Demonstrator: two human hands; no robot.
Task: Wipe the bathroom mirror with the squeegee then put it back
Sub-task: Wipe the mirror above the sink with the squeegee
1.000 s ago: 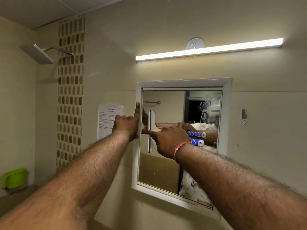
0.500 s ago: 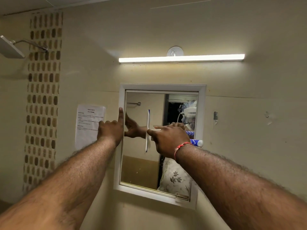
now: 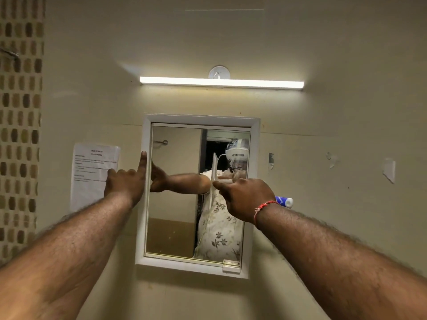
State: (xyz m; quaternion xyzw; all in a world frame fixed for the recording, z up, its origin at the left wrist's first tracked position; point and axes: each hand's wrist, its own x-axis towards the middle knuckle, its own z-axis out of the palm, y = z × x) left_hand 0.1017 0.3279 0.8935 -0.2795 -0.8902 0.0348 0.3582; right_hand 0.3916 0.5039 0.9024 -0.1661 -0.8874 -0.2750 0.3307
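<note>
A white-framed mirror [image 3: 175, 218] hangs on the beige wall. My right hand [image 3: 245, 197] grips the squeegee by its blue and white handle [image 3: 285, 201], whose end sticks out past my wrist. The squeegee's white blade [image 3: 213, 172] stands upright against the glass, right of the middle. My left hand [image 3: 126, 182] rests at the mirror's left frame, index finger pointing up along it and the other fingers curled. Both forearms reach in from the bottom corners. The glass reflects both arms.
A lit tube light [image 3: 221, 82] runs above the mirror, with a round wall hook [image 3: 219, 72] over it. A printed paper sheet [image 3: 92, 172] is stuck to the wall left of the mirror. A mosaic tile strip [image 3: 20, 112] runs down the far left.
My right hand has carried the squeegee blade rightward across the glass, from near the left edge to right of the middle. The view has swung right. My left hand has stayed at the frame.
</note>
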